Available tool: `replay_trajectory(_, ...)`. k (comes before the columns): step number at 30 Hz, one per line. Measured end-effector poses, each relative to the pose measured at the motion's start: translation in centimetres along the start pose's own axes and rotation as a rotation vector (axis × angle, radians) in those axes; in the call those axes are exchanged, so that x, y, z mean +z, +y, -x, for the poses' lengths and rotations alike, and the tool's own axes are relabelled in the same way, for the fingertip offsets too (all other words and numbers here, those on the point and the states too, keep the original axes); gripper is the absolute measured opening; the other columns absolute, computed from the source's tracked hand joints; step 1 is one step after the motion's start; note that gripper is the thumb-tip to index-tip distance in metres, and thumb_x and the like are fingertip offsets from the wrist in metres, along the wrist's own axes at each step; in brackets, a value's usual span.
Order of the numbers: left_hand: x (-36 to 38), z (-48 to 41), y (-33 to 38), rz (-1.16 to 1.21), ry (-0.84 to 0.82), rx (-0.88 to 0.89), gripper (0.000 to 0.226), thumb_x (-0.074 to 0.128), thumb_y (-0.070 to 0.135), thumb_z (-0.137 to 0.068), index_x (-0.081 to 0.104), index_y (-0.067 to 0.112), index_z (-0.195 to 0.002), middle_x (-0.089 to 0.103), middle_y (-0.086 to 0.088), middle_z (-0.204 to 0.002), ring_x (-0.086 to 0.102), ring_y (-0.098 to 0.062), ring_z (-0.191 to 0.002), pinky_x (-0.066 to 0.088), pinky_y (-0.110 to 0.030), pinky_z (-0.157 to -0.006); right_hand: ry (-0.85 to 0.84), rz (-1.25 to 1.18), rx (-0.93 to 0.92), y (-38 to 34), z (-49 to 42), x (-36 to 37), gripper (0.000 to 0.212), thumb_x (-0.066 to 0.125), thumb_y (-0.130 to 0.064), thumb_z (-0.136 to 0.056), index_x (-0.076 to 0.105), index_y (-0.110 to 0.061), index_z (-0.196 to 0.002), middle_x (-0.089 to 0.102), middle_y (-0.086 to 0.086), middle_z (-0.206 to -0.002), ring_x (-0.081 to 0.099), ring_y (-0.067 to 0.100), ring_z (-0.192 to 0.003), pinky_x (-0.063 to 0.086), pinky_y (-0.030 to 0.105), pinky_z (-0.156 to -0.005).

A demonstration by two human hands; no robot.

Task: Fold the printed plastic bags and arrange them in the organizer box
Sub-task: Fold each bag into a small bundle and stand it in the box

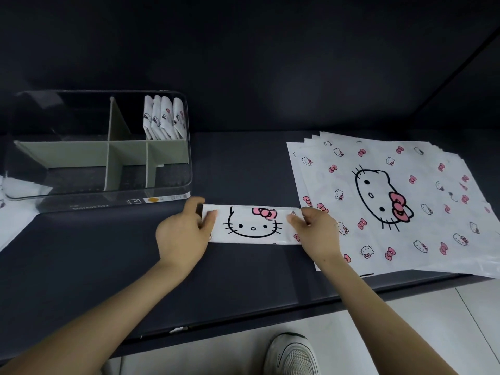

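In the middle of the frame a bag (pixel 253 224), folded into a long narrow strip, is lying on the dark surface (pixel 243 280), just in front of the box. The left hand (pixel 184 234) is pinching the left end of the strip. Its thumb is lying on top and the other fingers (pixel 196 203) are curling around the far edge, so this end is mostly hidden. The right hand (pixel 316 231) is pinching the right end with the thumb on top, and the rest of its fingers are hard to see. A printed cat face with a pink bow is showing between the hands, with its top cut off by the fold.

At the right of the frame a stack of flat bags (pixel 392 201) is lying on the surface. The right wrist is covering part of its near left side. The lower bags are showing only as edges at the upper left of the stack, so I cannot count them.

At the upper left a clear organizer box (pixel 108 203) with pale dividers (pixel 127 152) is standing. Some folded bags (pixel 163 117) are standing upright in its upper right compartment. The label (pixel 162 198) on the near wall is too blurred to read. At the left edge a white sheet (pixel 13 215) is cut off by the frame. At the bottom a white shoe (pixel 292 355) is partly cut off too.
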State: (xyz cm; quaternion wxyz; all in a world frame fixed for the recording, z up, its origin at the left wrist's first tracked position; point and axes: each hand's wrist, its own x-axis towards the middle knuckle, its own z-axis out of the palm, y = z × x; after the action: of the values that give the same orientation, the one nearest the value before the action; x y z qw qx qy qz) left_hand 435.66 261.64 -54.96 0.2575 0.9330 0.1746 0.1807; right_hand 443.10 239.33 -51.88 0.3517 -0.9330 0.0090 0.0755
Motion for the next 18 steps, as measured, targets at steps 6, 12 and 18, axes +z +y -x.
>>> replay_trajectory(6, -0.1, 0.1, -0.4, -0.282, 0.114, 0.219, 0.033, 0.049, 0.03, -0.089, 0.065, 0.005, -0.104, 0.06, -0.006, -0.061, 0.054, -0.028, -0.053, 0.035, -0.033, -0.055, 0.023, 0.062, 0.043, -0.7, -0.1, 0.1, 0.045, 0.057, -0.022, -0.09, 0.026, -0.015, -0.059, 0.026, -0.004, -0.047, 0.028, 0.019, -0.051, 0.018, 0.03, -0.047)
replay_trajectory(12, 1.3, 1.4, 1.2, -0.254, -0.123, 0.578, 0.05, 0.025, 0.031, -0.102, 0.06, 0.005, -0.128, 0.058, -0.015, -0.131, 0.053, -0.034, -0.122, 0.031, -0.039, -0.109, 0.005, 0.072, 0.058, -1.1, -0.1, -0.2, 0.047, 0.057, -0.022, -0.092, 0.027, -0.016, -0.057, 0.027, -0.008, -0.042, 0.028, 0.014, -0.045, 0.018, 0.027, -0.046)
replay_trajectory(18, 2.1, 1.2, 1.3, -0.28, -0.288, 0.438, 0.059, 0.018, 0.039, -0.102, 0.047, 0.003, -0.138, 0.046, -0.014, -0.144, 0.04, -0.03, -0.136, 0.01, -0.034, -0.115, 0.01, 0.043, 0.074, -0.9, -0.4, 0.0, 0.045, 0.058, -0.023, -0.092, 0.03, -0.014, -0.058, 0.034, -0.008, -0.041, 0.031, 0.011, -0.043, 0.021, 0.028, -0.046)
